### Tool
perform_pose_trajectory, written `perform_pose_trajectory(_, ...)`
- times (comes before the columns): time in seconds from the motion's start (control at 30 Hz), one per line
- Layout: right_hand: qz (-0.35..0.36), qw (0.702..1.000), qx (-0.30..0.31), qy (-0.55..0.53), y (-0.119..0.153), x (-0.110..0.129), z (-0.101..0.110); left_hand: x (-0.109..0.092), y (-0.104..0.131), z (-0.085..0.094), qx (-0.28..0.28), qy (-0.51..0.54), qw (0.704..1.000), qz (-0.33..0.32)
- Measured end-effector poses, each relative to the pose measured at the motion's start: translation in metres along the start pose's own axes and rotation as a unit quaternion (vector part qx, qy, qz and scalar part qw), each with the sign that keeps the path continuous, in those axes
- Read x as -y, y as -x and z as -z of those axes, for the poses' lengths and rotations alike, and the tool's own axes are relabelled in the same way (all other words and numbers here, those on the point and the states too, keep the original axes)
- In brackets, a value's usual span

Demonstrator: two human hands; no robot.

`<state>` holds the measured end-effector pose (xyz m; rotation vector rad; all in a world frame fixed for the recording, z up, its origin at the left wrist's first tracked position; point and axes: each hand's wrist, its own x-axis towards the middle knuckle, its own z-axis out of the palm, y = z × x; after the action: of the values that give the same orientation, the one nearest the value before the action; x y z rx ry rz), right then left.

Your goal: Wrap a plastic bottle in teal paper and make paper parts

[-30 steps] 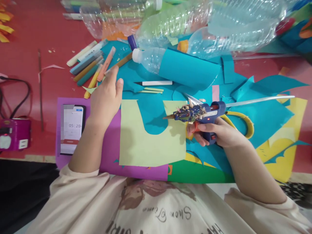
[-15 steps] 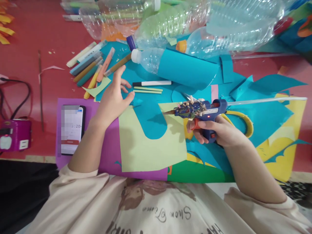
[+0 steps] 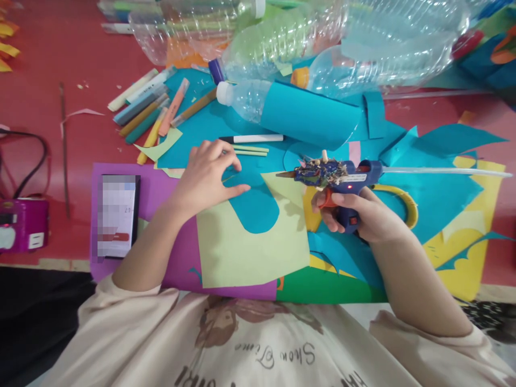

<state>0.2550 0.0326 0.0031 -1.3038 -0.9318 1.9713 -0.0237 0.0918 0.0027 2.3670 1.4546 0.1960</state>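
My right hand [image 3: 355, 212] grips a blue hot glue gun [image 3: 350, 185], fingers at its orange trigger. Its nozzle points left, and a long clear glue stick [image 3: 439, 171] sticks out of the back. Bits of scrap cling to the gun's front. My left hand [image 3: 213, 174] hovers with fingers curved and apart, holding nothing. Under it is a blue paper piece [image 3: 258, 209] with a rounded end, lying on a pale green sheet [image 3: 250, 252]. Just beyond the left fingers lie two thin pale green strips [image 3: 253, 151] and a black-and-white marker [image 3: 258, 138].
A small bottle wrapped in blue paper [image 3: 310, 113] lies before larger clear bottles [image 3: 374, 59]. Several markers [image 3: 141, 110] are at the left, a phone [image 3: 116, 215] on purple paper [image 3: 177, 258]. Yellow-handled scissors [image 3: 409, 207] lie behind my right hand. A purple box with a cord [image 3: 24, 223] sits far left.
My left hand has come down and to the right, from near the markers to over the rounded blue piece. The glue gun has shifted slightly right.
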Motion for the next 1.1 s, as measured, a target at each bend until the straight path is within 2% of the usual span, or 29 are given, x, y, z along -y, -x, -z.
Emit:
perform_pose_trajectory(0.07, 0.002, 1.000, -0.012, -0.007, -0.001, 0.001, -0.001, -0.003, 0.000, -0.006, 0.009, 0.015, 1.000, -0.007)
perform_pose_trajectory(0.13, 0.010, 0.999, -0.023, -0.020, -0.001, 0.001, -0.002, -0.005, 0.000, -0.007, -0.010, 0.068, 0.997, -0.017)
perform_pose_trajectory(0.23, 0.047, 0.997, -0.047, -0.051, -0.001, 0.000, -0.004, -0.013, 0.000, -0.004, -0.023, 0.234, 0.972, -0.017)
perform_pose_trajectory(0.27, 0.065, 0.995, -0.054, -0.060, -0.002, 0.000, -0.005, -0.017, 0.000, -0.003, -0.002, 0.304, 0.953, -0.002)
perform_pose_trajectory(0.33, 0.086, 0.992, -0.066, -0.070, -0.002, -0.002, -0.007, -0.026, -0.001, -0.004, 0.077, 0.418, 0.905, 0.027)
perform_pose_trajectory(0.4, 0.077, 0.992, -0.059, -0.086, -0.003, -0.004, -0.010, -0.034, -0.003, -0.008, 0.116, 0.465, 0.876, 0.055)
perform_pose_trajectory(0.47, 0.054, 0.991, -0.041, -0.113, -0.004, -0.007, -0.013, -0.040, -0.006, -0.016, 0.114, 0.477, 0.868, 0.071)
perform_pose_trajectory(0.53, 0.033, 0.989, -0.032, -0.142, -0.006, -0.010, -0.016, -0.044, -0.009, -0.023, 0.086, 0.486, 0.867, 0.076)
perform_pose_trajectory(0.7, -0.014, 0.984, -0.078, -0.157, -0.009, -0.017, -0.018, -0.042, -0.015, -0.032, 0.034, 0.515, 0.854, 0.065)
perform_pose_trajectory(0.87, 0.001, 0.981, -0.116, -0.155, -0.009, -0.012, -0.015, -0.035, -0.014, -0.027, -0.038, 0.509, 0.857, 0.074)
perform_pose_trajectory(1.0, 0.019, 0.976, -0.135, -0.171, -0.007, -0.006, -0.011, -0.035, -0.009, -0.019, -0.032, 0.558, 0.822, 0.104)
perform_pose_trajectory(1.1, 0.025, 0.975, -0.140, -0.174, -0.006, -0.004, -0.010, -0.035, -0.006, -0.020, -0.046, 0.555, 0.821, 0.124)
